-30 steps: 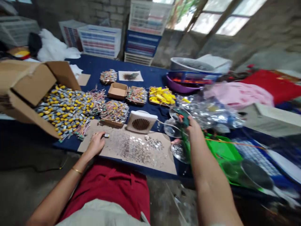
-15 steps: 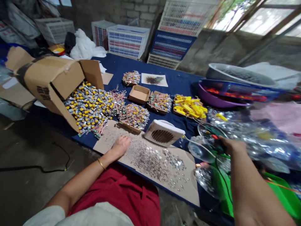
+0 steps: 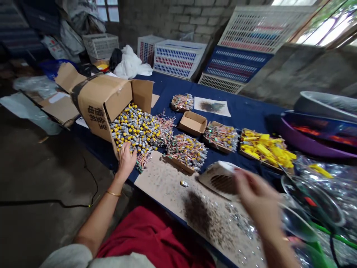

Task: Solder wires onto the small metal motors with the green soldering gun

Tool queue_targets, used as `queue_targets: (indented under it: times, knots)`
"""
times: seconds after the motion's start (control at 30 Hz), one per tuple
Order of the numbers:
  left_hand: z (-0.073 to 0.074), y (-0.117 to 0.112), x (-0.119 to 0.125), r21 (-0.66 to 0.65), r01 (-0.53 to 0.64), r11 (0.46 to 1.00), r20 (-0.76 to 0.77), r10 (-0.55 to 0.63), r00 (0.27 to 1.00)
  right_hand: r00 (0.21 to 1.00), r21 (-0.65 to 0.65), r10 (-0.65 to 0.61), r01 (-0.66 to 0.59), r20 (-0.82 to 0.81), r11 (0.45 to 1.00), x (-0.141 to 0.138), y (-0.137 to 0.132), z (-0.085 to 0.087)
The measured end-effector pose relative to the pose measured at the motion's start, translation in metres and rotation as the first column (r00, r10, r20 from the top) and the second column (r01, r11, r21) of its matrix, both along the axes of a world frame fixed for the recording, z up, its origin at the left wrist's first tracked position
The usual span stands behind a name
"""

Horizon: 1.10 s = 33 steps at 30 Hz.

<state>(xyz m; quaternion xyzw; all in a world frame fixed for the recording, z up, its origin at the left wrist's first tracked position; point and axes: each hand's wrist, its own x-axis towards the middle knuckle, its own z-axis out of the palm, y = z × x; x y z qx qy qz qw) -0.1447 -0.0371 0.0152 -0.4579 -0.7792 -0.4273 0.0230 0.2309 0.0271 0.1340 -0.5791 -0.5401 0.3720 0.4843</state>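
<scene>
My left hand is at the near edge of a pile of small motors with yellow ends, thumb apart from the fingers. The pile spills out of a cardboard box lying on its side. My right hand is blurred by motion, in front of the right end of a white slatted fan-like unit; whether it touches the unit or holds anything cannot be told. One motor lies alone on the flat cardboard sheet, near dark grains and small shiny metal parts.
Small boxes of wired motors and a box of yellow parts stand behind the sheet. At the right are a purple basin, clear plastic bags and a dark-handled tool with a cord. Crates line the wall.
My left hand has gone from the cardboard sheet to the motor pile. My right hand has left the tool area on the right and moved leftward. A lone motor now shows on the sheet.
</scene>
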Motion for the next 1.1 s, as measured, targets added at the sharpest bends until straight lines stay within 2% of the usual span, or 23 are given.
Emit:
queue_targets:
  times: [0.03, 0.07, 0.1, 0.2, 0.27, 0.33, 0.4, 0.47, 0.63, 0.8, 0.97, 1.1]
  knots:
    - [0.001, 0.007, -0.007, -0.004, -0.082, 0.997, -0.003, 0.082, 0.997, 0.928, 0.167, 0.254, -0.306, 0.272, 0.937, -0.052, -0.007, -0.010]
    - [0.002, 0.014, -0.011, 0.001, -0.155, 0.988, 0.004, 0.155, 0.988, 0.863, 0.185, 0.372, -0.449, 0.341, 0.874, -0.102, -0.010, -0.021]
    - [0.002, 0.021, -0.011, 0.015, -0.221, 0.975, 0.023, 0.221, 0.975, 0.812, 0.185, 0.444, -0.537, 0.379, 0.823, -0.151, -0.007, -0.031]
    - [0.001, 0.040, -0.005, 0.074, -0.363, 0.929, 0.117, 0.353, 0.928, 0.675, 0.182, 0.516, -0.683, 0.528, 0.707, -0.265, 0.028, -0.056]
    - [0.001, 0.050, -0.002, 0.089, -0.403, 0.911, 0.173, 0.385, 0.907, 0.641, 0.181, 0.491, -0.698, 0.590, 0.693, -0.315, 0.061, -0.065]
    - [0.002, 0.057, -0.003, 0.085, -0.417, 0.905, 0.217, 0.392, 0.894, 0.624, 0.174, 0.451, -0.687, 0.638, 0.705, -0.347, 0.092, -0.068]
    - [0.001, 0.062, -0.007, 0.076, -0.423, 0.903, 0.243, 0.394, 0.886, 0.613, 0.160, 0.414, -0.667, 0.673, 0.728, -0.368, 0.114, -0.071]
    - [-0.001, 0.066, -0.010, 0.072, -0.437, 0.897, 0.247, 0.408, 0.879, 0.607, 0.148, 0.381, -0.642, 0.697, 0.752, -0.381, 0.124, -0.076]
    - [-0.009, 0.081, -0.017, 0.102, -0.442, 0.891, 0.200, 0.416, 0.887, 0.590, 0.138, 0.347, -0.623, 0.729, 0.770, -0.388, 0.119, -0.091]
    - [-0.014, 0.097, -0.021, 0.178, -0.419, 0.890, 0.207, 0.383, 0.900, 0.580, 0.104, 0.387, -0.638, 0.717, 0.763, -0.387, 0.120, -0.094]
    - [-0.013, 0.101, -0.029, 0.237, -0.439, 0.867, 0.205, 0.397, 0.895, 0.643, 0.079, 0.437, -0.612, 0.629, 0.787, -0.391, 0.115, -0.094]
    - [-0.008, 0.102, -0.037, 0.247, -0.486, 0.838, 0.295, 0.413, 0.862, 0.730, 0.088, 0.483, -0.589, 0.483, 0.803, -0.389, 0.101, -0.098]
